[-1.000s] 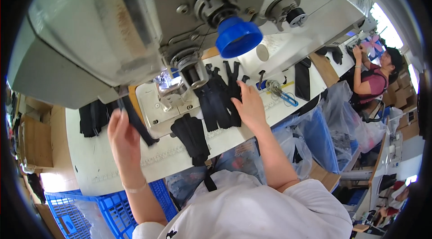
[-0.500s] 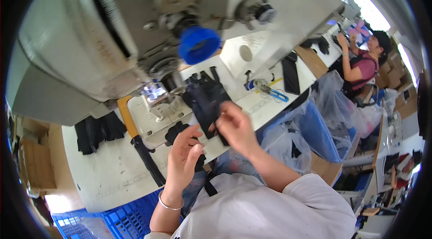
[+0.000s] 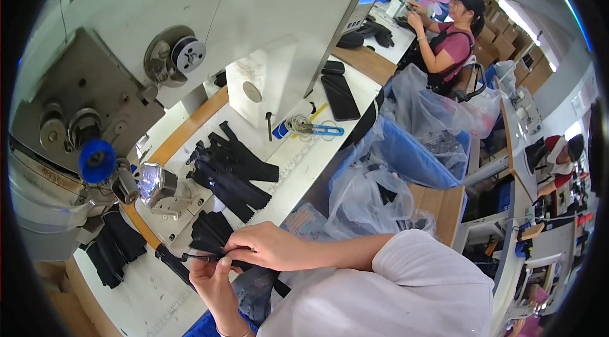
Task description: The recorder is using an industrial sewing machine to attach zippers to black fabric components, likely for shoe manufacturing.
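Close together at the table's front edge, my left hand [image 3: 212,283] and my right hand [image 3: 266,246] pinch a thin black zipper [image 3: 200,256] between their fingertips. Its far end sticks out past my left fingers, and part of it is hidden behind my right hand. Just beyond the hands, a fanned bunch of black zipper pieces [image 3: 210,230] lies by the machine's plate. Farther off is a loose pile of black zippers [image 3: 231,175] with zigzag-cut ends. The sewing machine's needle area [image 3: 155,188] is lit, to the left of that pile.
Over the table [image 3: 317,159] stands the sewing machine's arm [image 3: 254,7], with a blue round knob [image 3: 97,161]. More black zippers [image 3: 114,245] lie at left. Blue-handled snips [image 3: 327,130] and a black phone [image 3: 340,97] rest toward the right, near a plastic-lined blue bin [image 3: 412,153]. A co-worker [image 3: 450,45] sits beyond.
My hands, apart and empty-looking before, have come together on a black zipper. My right hand has left the zipper pile. The view has swung to the right.
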Demonstrator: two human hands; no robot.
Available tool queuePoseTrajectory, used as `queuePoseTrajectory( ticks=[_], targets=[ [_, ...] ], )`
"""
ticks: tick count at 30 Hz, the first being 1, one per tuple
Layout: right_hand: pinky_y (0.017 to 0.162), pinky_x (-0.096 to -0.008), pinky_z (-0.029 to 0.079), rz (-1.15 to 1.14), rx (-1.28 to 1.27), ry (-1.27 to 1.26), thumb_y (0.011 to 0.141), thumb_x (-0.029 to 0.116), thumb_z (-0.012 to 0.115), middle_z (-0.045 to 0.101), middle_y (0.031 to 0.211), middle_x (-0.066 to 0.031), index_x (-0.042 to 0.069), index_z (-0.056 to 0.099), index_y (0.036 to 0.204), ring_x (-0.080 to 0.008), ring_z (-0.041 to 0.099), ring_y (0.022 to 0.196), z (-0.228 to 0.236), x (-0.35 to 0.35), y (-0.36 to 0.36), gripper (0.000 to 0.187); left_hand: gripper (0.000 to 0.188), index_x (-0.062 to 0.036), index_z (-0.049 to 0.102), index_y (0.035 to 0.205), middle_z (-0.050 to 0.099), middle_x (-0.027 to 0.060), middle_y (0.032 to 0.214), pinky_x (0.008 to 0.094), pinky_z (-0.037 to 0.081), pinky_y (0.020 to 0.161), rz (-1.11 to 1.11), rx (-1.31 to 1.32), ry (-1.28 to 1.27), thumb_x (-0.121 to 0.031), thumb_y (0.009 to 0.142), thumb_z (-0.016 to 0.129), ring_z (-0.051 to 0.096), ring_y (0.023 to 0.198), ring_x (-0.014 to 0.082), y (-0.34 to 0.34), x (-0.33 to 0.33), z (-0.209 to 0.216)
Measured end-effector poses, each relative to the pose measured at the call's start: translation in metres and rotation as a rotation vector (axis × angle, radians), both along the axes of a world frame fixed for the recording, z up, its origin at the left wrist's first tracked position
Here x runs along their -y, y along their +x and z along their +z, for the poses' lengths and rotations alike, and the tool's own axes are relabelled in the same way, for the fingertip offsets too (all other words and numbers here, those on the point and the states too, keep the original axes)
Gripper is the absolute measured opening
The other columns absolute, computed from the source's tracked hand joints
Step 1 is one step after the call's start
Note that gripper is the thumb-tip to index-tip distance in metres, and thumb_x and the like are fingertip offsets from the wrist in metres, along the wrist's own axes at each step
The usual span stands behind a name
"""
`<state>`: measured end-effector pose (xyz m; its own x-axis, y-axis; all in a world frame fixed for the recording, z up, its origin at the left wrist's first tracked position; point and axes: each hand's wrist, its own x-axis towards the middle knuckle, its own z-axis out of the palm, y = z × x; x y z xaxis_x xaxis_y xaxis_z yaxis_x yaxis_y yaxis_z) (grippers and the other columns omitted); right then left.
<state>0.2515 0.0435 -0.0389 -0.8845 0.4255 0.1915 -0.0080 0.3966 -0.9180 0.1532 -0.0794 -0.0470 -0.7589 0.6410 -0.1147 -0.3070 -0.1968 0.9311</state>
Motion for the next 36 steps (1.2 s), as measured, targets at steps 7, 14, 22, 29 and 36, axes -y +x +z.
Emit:
queuePoseTrajectory(
  ticks=[7,14,22,29,36],
  targets=[
    [0.064,-0.0445,0.044,0.052,0.1,0.289,0.081,0.014,0.065,0.056,0.077,-0.0142,0.004,0.056,0.082,-0.036,0.057,0.074,0.008,0.016,0.045,0.013,0.005,0.0037,0.059,0.082,0.05,0.0036,0.077,0.0196,0.033,0.042,0.027,0.135,0.11,0.003,0.079,0.063,0.043,0.05,0.0068,0.008,0.019,0.007],
    [0.062,-0.0238,0.045,0.008,0.138,-0.529,0.089,0.008,0.061,0.066,0.077,-0.0037,-0.001,0.061,0.095,-0.0064,0.059,0.071,-0.02,-0.003,0.031,0.011,0.015,0.0039,0.065,0.097,0.064,0.0054,0.086,0.0188,0.039,0.049,-0.154,-0.212,-0.165,-0.006,0.086,0.062,0.052,0.054,0.0058,0.003,-0.006,0.003],
    [0.059,-0.0185,0.038,-0.165,-0.004,-0.398,0.087,0.005,0.065,0.058,0.083,-0.0018,-0.004,0.064,0.091,-0.0044,0.049,0.069,-0.023,-0.02,0.026,0.011,0.025,-0.0017,0.066,0.097,0.058,0.0141,0.092,0.0364,0.047,0.072,0.014,-1.205,-0.581,-0.013,0.076,0.072,0.057,0.082,0.0327,-0.057,-0.047,-0.043],
    [0.061,-0.0204,0.041,-0.274,0.044,-0.27,0.084,0.007,0.069,0.058,0.075,-0.0018,-0.002,0.06,0.087,-0.0058,0.051,0.067,-0.028,-0.022,0.029,0.014,0.014,-0.0005,0.052,0.078,0.059,0.0101,0.099,0.0289,0.046,0.067,0.145,-0.862,-0.313,0.001,0.077,0.065,0.058,0.078,0.0171,-0.045,-0.046,-0.002],
    [0.067,-0.0254,0.047,0.008,-0.168,-0.131,0.081,0.002,0.068,0.062,0.083,-0.0093,-0.004,0.06,0.087,-0.0141,0.059,0.073,0.018,-0.014,0.009,0.011,0.01,0.0008,0.055,0.08,0.064,0.0078,0.088,0.0214,0.049,0.06,0.008,-0.12,0.177,-0.001,0.088,0.06,0.06,0.069,0.0104,-0.035,-0.019,0.02]
  ],
)
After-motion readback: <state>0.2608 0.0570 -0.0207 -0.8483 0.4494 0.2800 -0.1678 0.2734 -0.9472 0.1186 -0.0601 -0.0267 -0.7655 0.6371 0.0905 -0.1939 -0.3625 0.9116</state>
